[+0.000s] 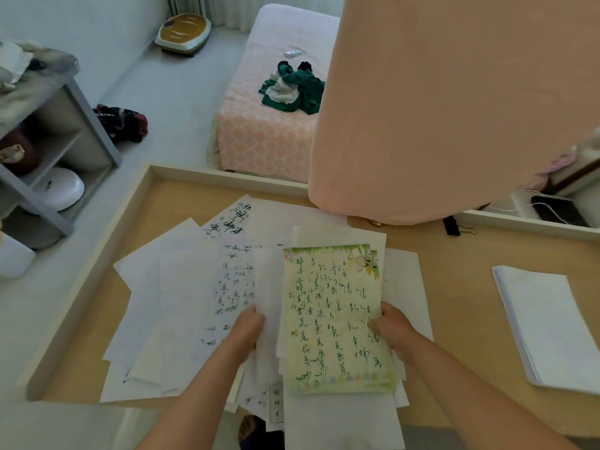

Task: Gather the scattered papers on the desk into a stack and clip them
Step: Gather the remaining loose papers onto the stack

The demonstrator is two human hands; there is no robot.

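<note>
Both my hands hold a bundle of papers above the wooden desk [454, 287]. Its top sheet is a green-bordered page with handwriting [334, 316]. My left hand [248, 326] grips the bundle's left edge, where white sheets stick out. My right hand [391, 326] grips the right edge, thumb on top. Several loose white sheets [181, 297], some with writing, lie fanned out on the desk to the left and under the bundle. A black binder clip [452, 225] lies near the desk's far edge, apart from both hands.
A neat stack of blank white paper [548, 326] sits at the desk's right side. A peach-coloured cloth [454, 108] hangs over the far right of the desk. The desk has a raised rim [227, 174]. Beyond it are a bed and a grey shelf unit.
</note>
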